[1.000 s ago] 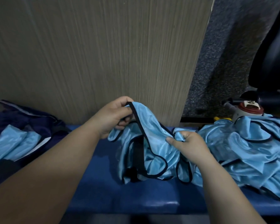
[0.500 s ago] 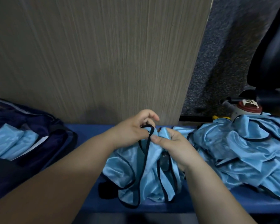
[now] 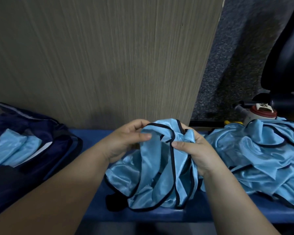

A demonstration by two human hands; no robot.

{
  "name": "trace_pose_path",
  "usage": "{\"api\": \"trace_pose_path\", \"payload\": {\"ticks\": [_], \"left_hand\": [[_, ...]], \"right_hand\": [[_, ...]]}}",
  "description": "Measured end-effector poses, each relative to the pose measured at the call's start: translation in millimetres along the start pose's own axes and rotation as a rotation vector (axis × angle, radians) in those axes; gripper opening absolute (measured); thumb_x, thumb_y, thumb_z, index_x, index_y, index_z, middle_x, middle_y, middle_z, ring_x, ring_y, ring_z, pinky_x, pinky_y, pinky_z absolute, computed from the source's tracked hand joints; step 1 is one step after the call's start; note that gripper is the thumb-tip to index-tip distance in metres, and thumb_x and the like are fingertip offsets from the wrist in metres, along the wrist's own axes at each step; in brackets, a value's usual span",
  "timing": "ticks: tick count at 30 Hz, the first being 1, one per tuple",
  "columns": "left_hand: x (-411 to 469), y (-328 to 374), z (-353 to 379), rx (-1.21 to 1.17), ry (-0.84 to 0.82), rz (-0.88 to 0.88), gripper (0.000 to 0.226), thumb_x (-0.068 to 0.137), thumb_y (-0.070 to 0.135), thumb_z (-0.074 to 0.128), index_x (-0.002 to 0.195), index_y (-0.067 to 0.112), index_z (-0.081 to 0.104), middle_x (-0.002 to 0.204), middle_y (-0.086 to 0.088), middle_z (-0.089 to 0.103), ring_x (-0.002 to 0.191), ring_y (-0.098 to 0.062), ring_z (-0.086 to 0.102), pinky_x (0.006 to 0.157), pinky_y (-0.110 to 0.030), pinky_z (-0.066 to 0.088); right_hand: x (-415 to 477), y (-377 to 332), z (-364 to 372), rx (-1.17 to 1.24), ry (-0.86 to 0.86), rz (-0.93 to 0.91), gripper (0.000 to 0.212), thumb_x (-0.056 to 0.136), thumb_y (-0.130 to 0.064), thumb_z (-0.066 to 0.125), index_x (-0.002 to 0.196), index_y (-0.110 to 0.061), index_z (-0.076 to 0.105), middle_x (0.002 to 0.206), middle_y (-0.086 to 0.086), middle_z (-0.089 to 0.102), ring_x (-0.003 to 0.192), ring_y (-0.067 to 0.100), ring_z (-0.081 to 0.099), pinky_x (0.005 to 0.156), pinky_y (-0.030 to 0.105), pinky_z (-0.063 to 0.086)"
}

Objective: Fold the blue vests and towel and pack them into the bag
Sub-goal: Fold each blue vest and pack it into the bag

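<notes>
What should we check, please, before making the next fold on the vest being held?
1. Grip: left hand and right hand both pinch the held vest at its dark-trimmed top: ok.
2. Held vest spread flat for folding: it hangs bunched and crumpled: not ok.
3. Bag open on the left, folded vests inside: ok.
4. Bare bench showing between bag and held vest: ok.
5. Unfolded pile lying apart from the held vest: cannot tell.

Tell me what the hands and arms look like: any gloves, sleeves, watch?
Left hand and right hand are bare: no gloves, rings or watch. Left forearm and right forearm are uncovered to the frame edge; no sleeve shows.
</notes>
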State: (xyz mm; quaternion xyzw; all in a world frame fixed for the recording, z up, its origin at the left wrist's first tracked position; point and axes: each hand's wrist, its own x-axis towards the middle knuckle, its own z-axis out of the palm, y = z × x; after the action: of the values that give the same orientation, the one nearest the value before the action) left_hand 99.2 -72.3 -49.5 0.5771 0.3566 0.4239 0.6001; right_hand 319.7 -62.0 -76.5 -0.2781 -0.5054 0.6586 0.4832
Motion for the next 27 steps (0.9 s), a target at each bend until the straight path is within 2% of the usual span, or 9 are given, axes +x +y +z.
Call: {"api": "trace_pose_path", "payload": {"ticks": [2,4,7,12,14,16,20,24,27], "left_hand": [[1,1,5,-0.018,0.057,0.018,0.031,0.084,0.008,0.068,0.113,0.006,0.06,0.098,-0.007,0.07,0.086,-0.018,0.068,0.074,-0.027,0.056],[2,2,10,0.006,0.169,0.059,0.021,0.089,0.002,0.062,0.109,0.008,0.061,0.095,-0.006,0.071,0.084,-0.018,0.068,0.072,-0.025,0.056],[2,6,12,0.035,0.29,0.093,0.019,0.093,0.001,0.055,0.101,0.016,0.061,0.084,0.003,0.069,0.073,-0.009,0.064,0.061,-0.02,0.051],[1,12,14,0.038,0.153,0.028,0.02,0.095,0.003,0.05,0.104,0.014,0.064,0.09,-0.003,0.07,0.074,-0.009,0.065,0.064,-0.022,0.052],[3,10,17,0.103,0.169,0.026,0.017,0.094,0.002,0.055,0.099,0.012,0.067,0.088,-0.003,0.071,0.075,-0.011,0.066,0.062,-0.021,0.051],[4,6,19,0.145,0.19,0.04,0.018,0.091,-0.002,0.058,0.093,0.012,0.068,0.082,-0.004,0.071,0.072,-0.012,0.065,0.063,-0.021,0.052],[6,2,15,0.274,0.191,0.101,0.028,0.08,-0.009,0.067,0.077,0.018,0.066,0.078,-0.004,0.065,0.07,-0.011,0.06,0.069,-0.022,0.05],[5,2,15,0.298,0.09,0.059,0.026,0.064,0.005,0.072,0.061,0.029,0.06,0.07,0.0,0.054,0.064,-0.01,0.05,0.063,-0.022,0.043],[7,-1,14,0.356,0.145,0.089,0.035,0.069,0.004,0.073,0.057,0.026,0.049,0.062,0.006,0.045,0.058,-0.009,0.041,0.057,-0.023,0.038]], "right_hand": [[1,3,1,-0.029,-0.079,0.009,0.069,0.072,0.007,0.072,0.135,-0.017,0.056,0.124,0.022,0.065,0.116,0.038,0.061,0.099,0.05,0.049],[1,5,1,-0.051,-0.105,0.039,0.083,0.064,-0.001,0.085,0.137,-0.022,0.054,0.124,0.016,0.067,0.114,0.032,0.064,0.093,0.042,0.054],[0,7,0,-0.075,-0.121,0.091,0.101,0.048,-0.028,0.098,0.138,-0.025,0.051,0.126,0.013,0.066,0.115,0.03,0.064,0.093,0.038,0.053],[0,9,2,-0.076,-0.004,0.084,0.069,0.055,-0.062,0.086,0.109,-0.02,0.073,0.117,0.017,0.069,0.112,0.034,0.065,0.099,0.047,0.05],[0,8,6,-0.071,0.086,0.095,0.068,0.066,-0.057,0.08,0.109,-0.005,0.07,0.113,0.022,0.069,0.112,0.039,0.064,0.101,0.051,0.048],[0,7,9,-0.034,0.147,0.097,0.054,0.077,-0.041,0.075,0.109,0.002,0.067,0.11,0.026,0.069,0.108,0.041,0.064,0.104,0.056,0.045],[0,6,13,-0.048,0.164,0.043,0.011,0.077,-0.022,0.072,0.085,-0.017,0.078,0.094,0.017,0.074,0.089,0.031,0.07,0.101,0.056,0.047],[2,7,9,-0.012,0.25,0.024,0.013,0.086,-0.009,0.066,0.089,-0.015,0.077,0.094,0.018,0.074,0.085,0.03,0.071,0.097,0.054,0.05],[4,7,9,0.032,0.301,0.036,0.018,0.091,-0.01,0.063,0.096,-0.019,0.077,0.1,0.015,0.074,0.091,0.028,0.071,0.096,0.05,0.052]]}}
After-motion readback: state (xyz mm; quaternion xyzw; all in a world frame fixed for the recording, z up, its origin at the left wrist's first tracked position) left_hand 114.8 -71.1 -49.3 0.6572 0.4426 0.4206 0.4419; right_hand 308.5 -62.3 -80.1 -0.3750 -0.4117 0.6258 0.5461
